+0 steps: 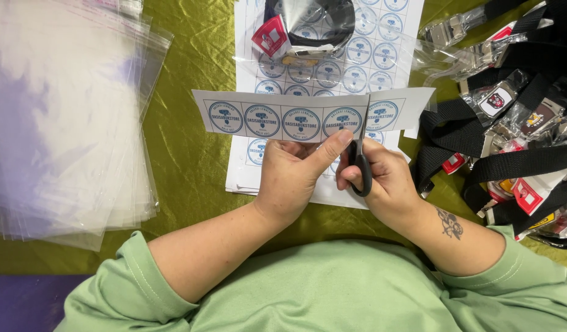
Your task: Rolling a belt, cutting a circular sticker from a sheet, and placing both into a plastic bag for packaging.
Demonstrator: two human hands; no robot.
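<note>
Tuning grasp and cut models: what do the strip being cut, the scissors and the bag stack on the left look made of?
Label strip: thin white paper, matte, holds flat; possibly sticker stock. Scissors: bright metal blades, black handle loops that look like plastic, in the right hand. Left hand pinches the strip. Bag stack: clear glossy plastic film, see-through with sheen.

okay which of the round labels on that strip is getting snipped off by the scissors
The rightmost round label, the fifth on the paper strip. The scissors cut between it and the fourth; the other four sit left of the blades, on the part the left hand holds.
</note>
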